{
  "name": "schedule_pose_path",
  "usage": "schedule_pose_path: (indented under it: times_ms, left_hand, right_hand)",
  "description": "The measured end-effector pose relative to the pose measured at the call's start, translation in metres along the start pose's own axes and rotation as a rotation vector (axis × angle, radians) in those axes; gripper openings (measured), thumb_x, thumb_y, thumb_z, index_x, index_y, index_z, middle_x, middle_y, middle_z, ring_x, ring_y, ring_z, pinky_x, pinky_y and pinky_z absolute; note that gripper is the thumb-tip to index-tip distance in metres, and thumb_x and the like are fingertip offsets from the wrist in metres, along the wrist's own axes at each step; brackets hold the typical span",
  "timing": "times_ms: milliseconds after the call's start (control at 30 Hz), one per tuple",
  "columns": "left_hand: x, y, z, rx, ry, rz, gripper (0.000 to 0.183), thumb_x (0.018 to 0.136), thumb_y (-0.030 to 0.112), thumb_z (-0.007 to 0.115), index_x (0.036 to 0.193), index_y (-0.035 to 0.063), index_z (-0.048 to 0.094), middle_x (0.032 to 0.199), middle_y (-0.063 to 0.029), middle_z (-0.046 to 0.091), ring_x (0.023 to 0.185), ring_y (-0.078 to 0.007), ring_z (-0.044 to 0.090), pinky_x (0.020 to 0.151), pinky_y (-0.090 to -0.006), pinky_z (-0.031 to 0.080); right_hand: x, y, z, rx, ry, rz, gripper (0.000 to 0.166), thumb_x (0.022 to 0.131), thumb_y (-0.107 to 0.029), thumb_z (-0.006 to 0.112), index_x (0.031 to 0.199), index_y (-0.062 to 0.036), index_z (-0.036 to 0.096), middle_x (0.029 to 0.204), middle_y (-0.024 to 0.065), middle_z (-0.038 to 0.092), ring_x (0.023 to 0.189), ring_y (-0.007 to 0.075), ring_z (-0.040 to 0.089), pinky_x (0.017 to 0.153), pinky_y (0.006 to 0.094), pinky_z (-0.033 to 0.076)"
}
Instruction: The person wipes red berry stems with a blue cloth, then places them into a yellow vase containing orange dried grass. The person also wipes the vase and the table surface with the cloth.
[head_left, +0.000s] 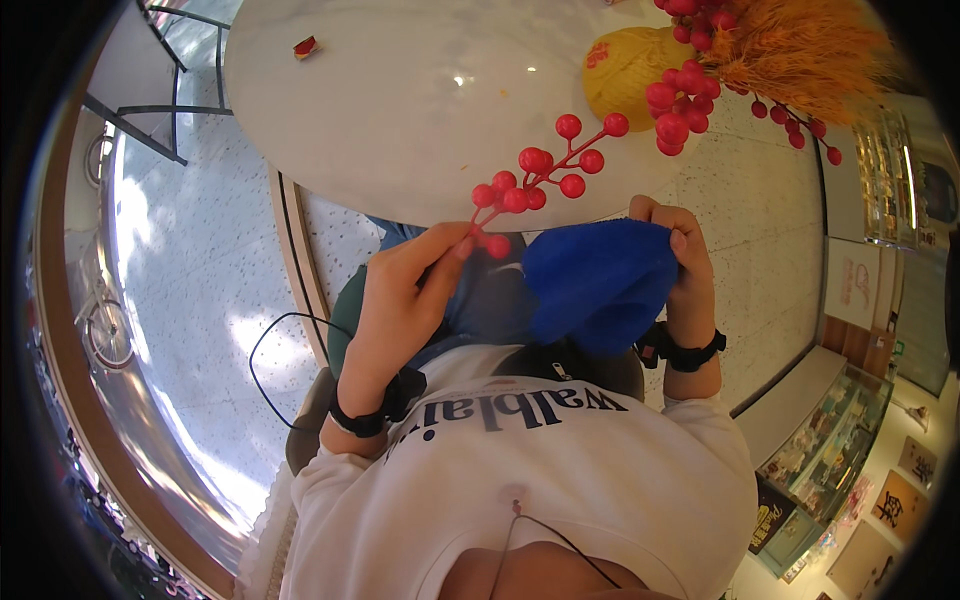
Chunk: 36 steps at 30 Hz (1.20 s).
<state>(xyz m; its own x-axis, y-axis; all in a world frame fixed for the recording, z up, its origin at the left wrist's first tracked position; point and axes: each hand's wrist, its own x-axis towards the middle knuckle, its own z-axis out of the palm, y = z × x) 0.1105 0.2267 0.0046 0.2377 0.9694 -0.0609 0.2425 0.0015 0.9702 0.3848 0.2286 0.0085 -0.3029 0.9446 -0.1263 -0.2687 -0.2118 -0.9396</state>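
My left hand pinches the lower end of a sprig of artificial red berries between thumb and fingers. The sprig slants up to the right, over the near edge of a pale round table. My right hand grips the upper right corner of a blue cloth, which hangs in folds above my lap. Beyond it on the table stands a yellow vase with a red mark, beside more red berries and orange dried grass plumes. Both wrists wear black straps.
A small red wrapped item lies at the table's far left. A dark metal frame stands left of the table. A thin black cable loops beside my seat. Glass display cases line the right side. Outside at left is a bicycle.
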Motion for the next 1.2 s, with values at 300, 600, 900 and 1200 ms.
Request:
schedule_pose_path:
  times_ms: [300, 600, 900, 1200]
  left_hand:
    - [0.001, 0.0, 0.009, 0.163, 0.093, 0.216, 0.014, 0.085, 0.002, 0.059, 0.098, 0.0014, 0.064, 0.078, -0.0147, 0.065, 0.062, -0.0267, 0.063, 0.057, -0.0284, 0.048]
    - [0.003, 0.002, 0.011, 0.295, 0.08, 0.27, 0.015, 0.082, 0.002, 0.06, 0.097, 0.003, 0.065, 0.077, -0.0127, 0.064, 0.064, -0.0307, 0.062, 0.057, -0.0325, 0.049]
    - [0.003, 0.001, 0.005, 0.199, -0.067, 0.165, 0.014, 0.083, 0.001, 0.057, 0.096, 0.0017, 0.063, 0.082, -0.0147, 0.064, 0.071, -0.0314, 0.063, 0.062, -0.0321, 0.049]
    - [0.004, -0.008, 0.02, 0.157, 0.085, 0.308, 0.022, 0.08, -0.001, 0.058, 0.1, 0.0022, 0.064, 0.07, -0.0148, 0.061, 0.061, -0.0322, 0.06, 0.056, -0.0337, 0.048]
  right_hand:
    - [0.0, 0.017, 0.012, 0.303, 0.048, -0.024, 0.056, 0.084, -0.035, 0.066, 0.123, 0.0029, 0.051, 0.134, 0.0159, 0.045, 0.122, 0.0244, 0.046, 0.104, 0.0374, 0.035]
    - [0.029, 0.024, 0.037, -0.257, 0.026, -0.441, 0.031, 0.073, 0.001, 0.071, 0.103, -0.0025, 0.061, 0.13, 0.0125, 0.047, 0.121, 0.0222, 0.044, 0.102, 0.0365, 0.033]
    - [0.028, 0.03, 0.044, -0.167, 0.177, -0.421, 0.02, 0.071, 0.007, 0.071, 0.088, -0.0002, 0.062, 0.107, 0.0095, 0.06, 0.097, 0.0168, 0.057, 0.087, 0.0309, 0.043]
    - [0.031, 0.027, 0.052, -0.039, 0.435, -0.223, 0.005, 0.081, 0.001, 0.063, 0.086, 0.0007, 0.063, 0.077, 0.0033, 0.064, 0.067, 0.0085, 0.059, 0.062, 0.0217, 0.047]
